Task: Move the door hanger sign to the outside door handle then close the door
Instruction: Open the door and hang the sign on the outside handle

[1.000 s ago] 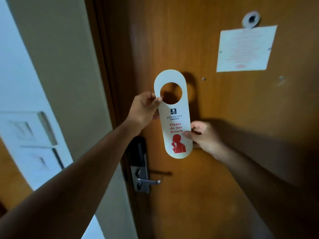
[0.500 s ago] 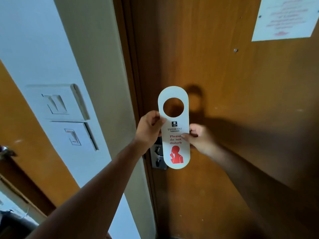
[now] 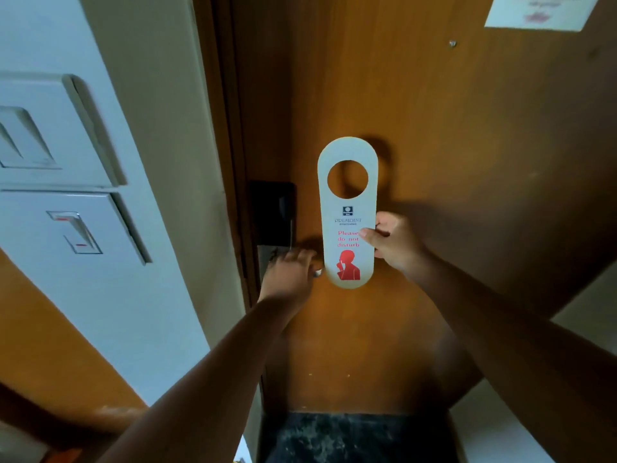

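against the door, right hand (image 3: 394, 243) pinches the sign (image 3: 348, 212); left hand (image 3: 289, 274) curls over the handle (image 3: 318, 272).

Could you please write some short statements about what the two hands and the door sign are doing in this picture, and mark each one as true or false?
1. The right hand pinches the white card door hanger sign with red print at its right edge. True.
2. The left hand also holds the sign. False: it is down at the metal door handle, beside the sign.
3. The sign hangs by its round hole on the handle. False: it is held up in front of the brown wooden door, with the hole empty.
4. The red words read "Please do not disturb". True.
5. White wall switches are to the left of the door. True.
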A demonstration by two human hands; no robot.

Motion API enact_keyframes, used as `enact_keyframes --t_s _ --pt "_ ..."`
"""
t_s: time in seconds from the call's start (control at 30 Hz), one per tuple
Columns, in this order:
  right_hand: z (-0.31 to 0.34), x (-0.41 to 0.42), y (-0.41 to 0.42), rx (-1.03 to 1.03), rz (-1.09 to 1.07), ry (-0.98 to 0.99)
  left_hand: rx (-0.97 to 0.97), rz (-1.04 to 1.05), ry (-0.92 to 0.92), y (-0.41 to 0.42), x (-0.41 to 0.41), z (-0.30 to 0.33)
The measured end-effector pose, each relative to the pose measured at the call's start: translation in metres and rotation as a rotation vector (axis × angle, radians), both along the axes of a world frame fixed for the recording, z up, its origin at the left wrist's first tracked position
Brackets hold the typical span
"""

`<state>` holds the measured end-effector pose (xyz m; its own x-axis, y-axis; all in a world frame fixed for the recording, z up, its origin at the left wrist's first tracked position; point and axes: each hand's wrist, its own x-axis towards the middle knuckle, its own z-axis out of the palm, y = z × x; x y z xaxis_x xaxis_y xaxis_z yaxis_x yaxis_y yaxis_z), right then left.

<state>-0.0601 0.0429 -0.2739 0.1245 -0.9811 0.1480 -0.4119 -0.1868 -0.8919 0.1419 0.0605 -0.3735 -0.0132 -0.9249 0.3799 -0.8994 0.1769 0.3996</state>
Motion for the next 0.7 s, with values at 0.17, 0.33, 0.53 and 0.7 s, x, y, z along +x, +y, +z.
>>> enact_keyframes --t_s 0.17,0.33,0.53,0.7 --pt "-0.004 0.001 -0.012 -0.038 0.018 0.051 0.028 -0.053 -0.256 -0.018 -0.006 -0.01" --pt "-0.015 -0.006 -0.024 -0.067 -0.013 0.068 -0.12 -0.139 -0.36 -0.02 -0.005 -0.016" --pt "-0.032 -0.018 -0.028 -0.044 -0.039 0.043 -0.022 -0.077 -0.691 -0.023 -0.01 -0.031" --pt "-0.03 -0.021 -0.012 -0.057 -0.039 0.018 0.043 -0.044 -0.755 -0.009 -0.013 -0.023"
